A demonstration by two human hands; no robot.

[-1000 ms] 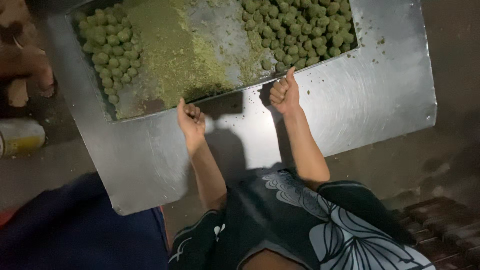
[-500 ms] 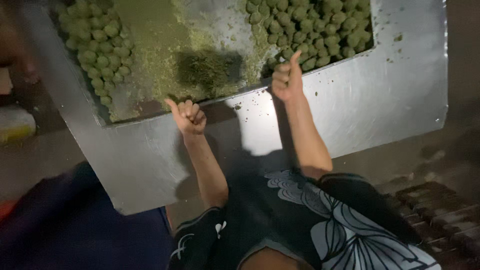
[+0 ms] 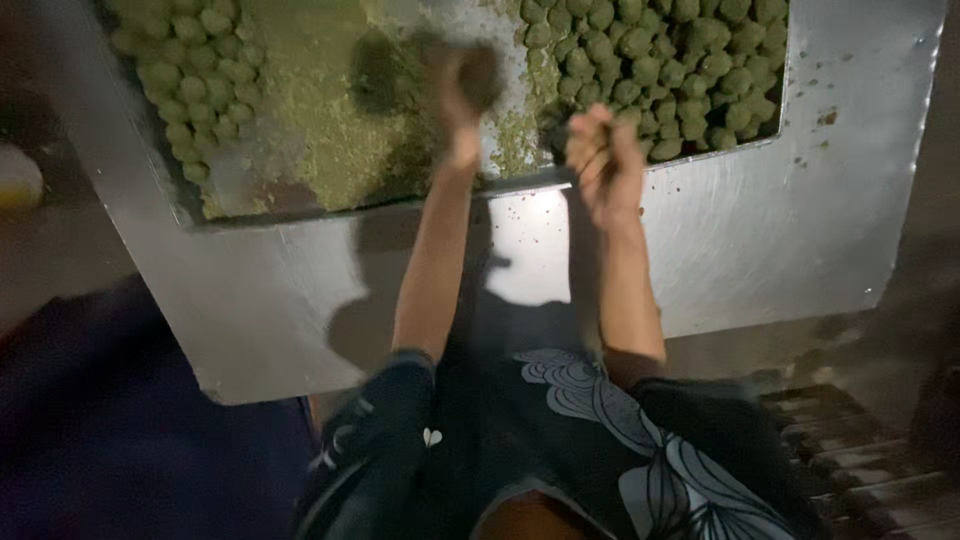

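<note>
**Left hand reaches into the tray while the right hovers at its rim**

Compared with the frame half a second earlier, we see that our left hand (image 3: pixel 462 85) has left the near rim of the metal tray (image 3: pixel 760 230) and now lies farther out, over the loose green crumb mixture (image 3: pixel 320 120) in the tray's middle. The dark clump that lay there earlier now coincides with this hand. Motion blur hides the fingers, so we cannot tell whether the hand is spread or closed around the clump. Our right hand (image 3: pixel 605 160) has shifted only slightly and sits above the rim, as before; its extended finger has curled in.

The left forearm stretches nearly straight away from us, wrist extended over the tray's edge. The right forearm runs parallel just beside it, shorter in reach, with the fingers bunched loosely together and pointing down, as if pinching something small; what lies between them cannot be made out.

Just beyond and to the right of the right hand lie closely packed green balls (image 3: pixel 680 70). A second group of green balls (image 3: pixel 190 100) lies well to the left of the left hand, across the crumb mixture. Below both forearms we see a dark patterned garment (image 3: pixel 600 450).
</note>
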